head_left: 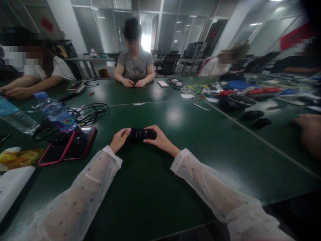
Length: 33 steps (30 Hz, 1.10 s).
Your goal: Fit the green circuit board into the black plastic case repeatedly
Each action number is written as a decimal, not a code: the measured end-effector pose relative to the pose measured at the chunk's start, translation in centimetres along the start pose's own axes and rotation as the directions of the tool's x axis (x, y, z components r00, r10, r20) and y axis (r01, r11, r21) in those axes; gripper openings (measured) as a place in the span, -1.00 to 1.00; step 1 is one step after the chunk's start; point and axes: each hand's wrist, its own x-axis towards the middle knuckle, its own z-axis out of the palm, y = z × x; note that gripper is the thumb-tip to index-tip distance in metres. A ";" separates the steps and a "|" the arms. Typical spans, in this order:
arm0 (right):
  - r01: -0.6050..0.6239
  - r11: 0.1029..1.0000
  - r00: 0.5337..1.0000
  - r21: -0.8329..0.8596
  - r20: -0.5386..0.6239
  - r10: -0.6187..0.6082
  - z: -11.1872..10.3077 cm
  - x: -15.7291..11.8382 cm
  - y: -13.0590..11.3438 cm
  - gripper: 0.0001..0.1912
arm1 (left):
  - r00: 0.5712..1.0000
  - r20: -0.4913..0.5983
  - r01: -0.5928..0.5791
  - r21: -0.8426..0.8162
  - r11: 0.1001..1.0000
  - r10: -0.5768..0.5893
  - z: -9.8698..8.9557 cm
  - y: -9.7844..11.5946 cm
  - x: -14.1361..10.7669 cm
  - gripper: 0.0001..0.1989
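A small black device (139, 133) with a dark face and a few pale lit markings lies lengthwise between my two hands, low over the green table (150, 187). My left hand (119, 140) grips its left end, thumb along the edge. At its right end, my right hand (160, 138) has thumb and fingers closed around it. The device's underside is hidden, and I cannot tell whether it touches the tabletop. To the left of my left hand lie two phones in red-edged cases, one phone (57, 150) overlapping the other phone (81, 144).
A blue-capped water bottle (56, 110), another bottle (17, 115) and coiled black cables (94, 112) are at the left. A wrench (201, 107) lies ahead on the right, near a pile of cables and tools (240, 88). A person (135, 63) sits opposite; others sit around the table.
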 end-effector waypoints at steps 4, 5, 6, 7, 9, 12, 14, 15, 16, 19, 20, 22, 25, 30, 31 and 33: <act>-0.018 1.000 0.999 -0.008 -0.032 0.017 0.3 0.1 0.3 -0.50 | 1.000 0.011 -0.026 -0.005 1.000 0.026 -0.1 0.3 -0.1 -0.42; -0.029 1.000 0.999 0.001 -0.035 0.029 0.4 0.1 0.4 -0.50 | 0.999 0.021 -0.038 -0.002 0.999 0.038 -0.1 0.3 -0.2 -0.42; -0.043 0.999 0.998 0.009 -0.036 0.043 0.4 0.2 0.5 -0.51 | 0.998 0.031 -0.051 0.000 0.999 0.051 -0.1 0.3 -0.2 -0.41; -0.058 0.998 0.998 0.013 -0.038 0.058 0.5 0.2 0.6 -0.51 | 0.997 0.042 -0.062 0.004 0.998 0.062 -0.1 0.3 -0.2 -0.40; -0.085 0.996 0.996 0.012 -0.040 0.085 0.5 0.2 0.6 -0.51 | 0.995 0.060 -0.083 0.023 0.996 0.082 0.0 0.2 -0.2 -0.39; -0.077 0.997 0.996 0.006 -0.039 0.077 0.4 0.1 0.6 -0.50 | 0.990 0.073 -0.123 0.085 0.989 0.117 0.0 0.0 -0.3 -0.36; -0.048 0.999 0.998 0.015 -0.026 0.048 0.4 0.1 0.6 -0.48 | 0.986 0.078 -0.154 0.125 0.980 0.145 0.0 0.0 -0.4 -0.34; -0.033 0.999 0.999 0.023 -0.023 0.034 0.4 0.0 0.6 -0.48 | 0.985 0.077 -0.167 0.140 0.976 0.157 0.0 0.0 -0.4 -0.32; -0.021 0.999 0.999 0.034 -0.027 0.022 0.4 0.0 0.7 -0.48 | 0.983 0.076 -0.178 0.152 0.972 0.168 0.1 0.0 -0.5 -0.31; 0.005 0.996 0.996 0.085 -0.086 0.003 0.5 0.1 0.8 -0.51 | 0.980 0.072 -0.194 0.185 0.963 0.184 0.1 -0.1 -0.4 -0.27; 0.007 0.994 0.994 0.111 -0.111 0.006 0.5 0.2 0.8 -0.51 | 0.980 0.070 -0.199 0.195 0.960 0.188 0.2 -0.1 -0.3 -0.26; 0.004 0.986 0.987 0.166 -0.162 0.023 0.3 0.4 0.8 -0.51 | 0.977 0.069 -0.212 0.199 0.957 0.203 0.2 -0.3 -0.2 -0.27; 0.002 0.983 0.956 0.185 -0.288 0.052 -0.7 0.8 0.8 -0.51 | 0.969 0.094 -0.240 0.163 0.957 0.227 0.1 -0.4 -0.2 -0.34; -0.048 0.999 0.824 -0.025 -0.567 0.025 -3.6 0.9 3.0 -0.49 | 0.967 0.108 -0.244 0.117 0.963 0.232 -0.1 -0.3 -0.2 -0.43; -0.084 0.994 0.798 -0.066 -0.602 0.027 -4.1 0.8 3.7 -0.49 | 0.966 0.106 -0.246 0.112 0.963 0.235 -0.1 -0.3 -0.2 -0.45; -0.156 0.980 0.763 -0.121 -0.645 0.041 -5.0 0.6 4.8 -0.49 | 0.968 0.102 -0.239 0.117 0.964 0.228 -0.2 -0.2 -0.3 -0.48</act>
